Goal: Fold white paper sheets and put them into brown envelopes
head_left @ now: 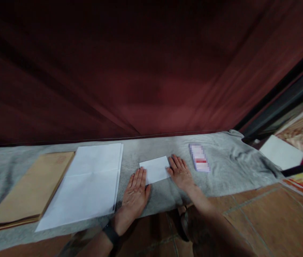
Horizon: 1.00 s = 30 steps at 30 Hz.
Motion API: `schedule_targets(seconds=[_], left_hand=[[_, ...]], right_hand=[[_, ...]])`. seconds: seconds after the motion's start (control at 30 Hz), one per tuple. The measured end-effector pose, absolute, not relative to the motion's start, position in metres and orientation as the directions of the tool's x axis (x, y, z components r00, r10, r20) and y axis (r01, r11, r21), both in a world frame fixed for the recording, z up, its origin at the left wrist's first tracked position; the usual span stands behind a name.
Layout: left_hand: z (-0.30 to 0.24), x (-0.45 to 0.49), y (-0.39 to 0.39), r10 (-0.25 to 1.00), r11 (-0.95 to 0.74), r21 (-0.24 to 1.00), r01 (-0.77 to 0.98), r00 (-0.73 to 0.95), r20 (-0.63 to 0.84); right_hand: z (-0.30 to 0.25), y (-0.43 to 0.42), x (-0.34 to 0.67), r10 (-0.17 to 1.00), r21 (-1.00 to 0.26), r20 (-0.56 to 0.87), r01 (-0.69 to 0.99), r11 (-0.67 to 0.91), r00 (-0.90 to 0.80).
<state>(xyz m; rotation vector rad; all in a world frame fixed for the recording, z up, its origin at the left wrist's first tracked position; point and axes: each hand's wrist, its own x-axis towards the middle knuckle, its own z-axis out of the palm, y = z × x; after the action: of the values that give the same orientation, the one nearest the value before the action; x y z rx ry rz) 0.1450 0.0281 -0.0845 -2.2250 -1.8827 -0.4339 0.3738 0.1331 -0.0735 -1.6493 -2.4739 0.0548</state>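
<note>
A small white folded paper (155,169) lies flat on the grey cloth (164,200) between my hands. My left hand (135,191) rests palm down at its left edge, with the fingers stretched out. At the paper's right edge lies my right hand (180,172), also palm down, its fingers spread a little. Neither hand grips anything. To the left of my left hand are large white sheets (92,182) with crease lines across them. Just right of my right hand lies a phone (199,157) with a blurred, lit screen.
Brown envelopes (31,185) are stacked at the left, touching the white sheets. A dark red curtain (151,89) hangs behind the cloth. At the right are a dark metal frame (282,96) and a white board or sheet (281,151). Tiled floor (269,217) shows below.
</note>
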Motion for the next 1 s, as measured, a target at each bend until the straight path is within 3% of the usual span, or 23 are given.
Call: schedule_targets(seconds=[0.1, 0.27, 0.37, 0.73, 1.0], left_hand=[[-0.085, 0.145, 0.027, 0.921, -0.169, 0.033, 0.985, 0.146, 0.362], [-0.090, 0.144, 0.028, 0.910, -0.199, 0.069, 0.978, 0.158, 0.384], [-0.092, 0.142, 0.029, 0.906, -0.211, 0.085, 0.974, 0.163, 0.390], [-0.084, 0.143, 0.030, 0.932, -0.182, 0.080, 0.980, 0.146, 0.332], [-0.082, 0.141, 0.032, 0.930, -0.196, 0.081, 0.977, 0.159, 0.332]], right_hand=[[-0.066, 0.130, 0.364, 0.913, -0.169, 0.154, 0.901, 0.401, -0.377], [-0.060, 0.113, 0.336, 0.745, -0.239, 0.198, 0.706, 0.667, -0.637], [-0.067, 0.106, 0.328, 0.711, -0.233, 0.181, 0.673, 0.703, -0.680], [-0.060, 0.123, 0.352, 0.905, -0.232, 0.063, 0.876, 0.423, -0.421], [-0.056, 0.133, 0.350, 0.987, -0.424, 0.001, 0.894, 0.144, -0.159]])
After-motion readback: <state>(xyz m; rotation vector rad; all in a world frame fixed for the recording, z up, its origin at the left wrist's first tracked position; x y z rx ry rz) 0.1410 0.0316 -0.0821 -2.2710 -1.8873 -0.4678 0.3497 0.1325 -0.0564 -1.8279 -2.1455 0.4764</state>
